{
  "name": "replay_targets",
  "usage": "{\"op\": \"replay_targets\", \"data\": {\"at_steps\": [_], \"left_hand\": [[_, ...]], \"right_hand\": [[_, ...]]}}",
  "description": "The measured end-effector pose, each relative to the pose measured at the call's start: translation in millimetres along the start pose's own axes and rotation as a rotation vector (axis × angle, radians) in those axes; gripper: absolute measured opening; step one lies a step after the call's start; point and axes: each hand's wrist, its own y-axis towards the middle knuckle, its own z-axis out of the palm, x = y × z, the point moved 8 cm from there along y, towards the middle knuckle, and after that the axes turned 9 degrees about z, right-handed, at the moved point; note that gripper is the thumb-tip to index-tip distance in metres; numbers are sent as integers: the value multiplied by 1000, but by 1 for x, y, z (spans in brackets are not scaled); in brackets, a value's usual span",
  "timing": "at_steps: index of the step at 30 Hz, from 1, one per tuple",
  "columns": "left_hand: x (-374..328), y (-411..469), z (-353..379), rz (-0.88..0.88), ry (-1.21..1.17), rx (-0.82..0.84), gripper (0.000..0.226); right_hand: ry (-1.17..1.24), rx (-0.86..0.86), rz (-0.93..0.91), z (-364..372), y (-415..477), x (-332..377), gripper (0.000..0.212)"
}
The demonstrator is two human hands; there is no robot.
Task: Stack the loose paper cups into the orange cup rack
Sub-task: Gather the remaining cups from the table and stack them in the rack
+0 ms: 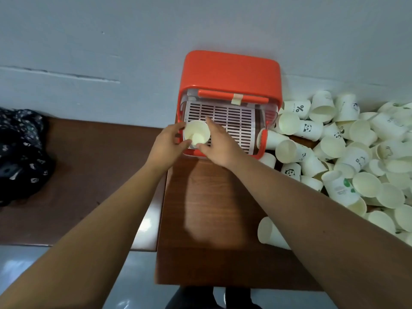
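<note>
Cup point(196, 134), off-white and mouth up, is held between both hands over the 8 o'clock corner of the white slatted tray point(234, 121); whether its base touches the slats cannot be told. The left hand point(166, 141) is curled round its 9 o'clock side, with thumb and fingertips at the rim. The right hand point(217, 142) is curled round its 3 o'clock side. Most of the cup's outer wall is hidden by the fingers.

The orange rack point(229, 70) is seen at 12 o'clock on the desk point(211, 208), against the wall. Its rear interior is hidden under the hood, and a strip of tape point(236, 99) is stuck on its bar.

A pile point(356, 152) of loose cups is heaped from 2 to 4 o'clock and cut off by the frame edge. Panda prints and a percent sign can be read on a few; other prints are too small. A stray cup point(267, 233) on its side at 4 o'clock is partly covered by the right forearm. A dark patterned cloth point(20, 148) at 9 o'clock is cut off by the edge.
</note>
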Motion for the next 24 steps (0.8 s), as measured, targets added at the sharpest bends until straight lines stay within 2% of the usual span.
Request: {"op": "replay_targets", "data": {"at_steps": [4,7,10,13,15,19,24], "left_hand": [[-8,-30,2,-43,-92,-47,49],[-24,-69,22,-13,-111,41,36],[-37,-105,54,-17,-96,133,25],[-65,-131,94,14,-110,211,29],[-87,-145,125,68,-100,312,41],[-116,-164,186,165,-16,476,88],[-115,-180,234,126,61,567,104]], "right_hand": [[43,-33,54,-38,-46,-22,66],[125,-65,73,-65,-98,-59,51],[57,-133,180,-88,-148,-117,58],[13,-164,262,-99,-191,-175,62],[-5,-165,287,-102,-217,-204,63],[-84,-111,316,-90,-261,-243,74],[-265,-54,235,-51,-287,-262,88]]}}
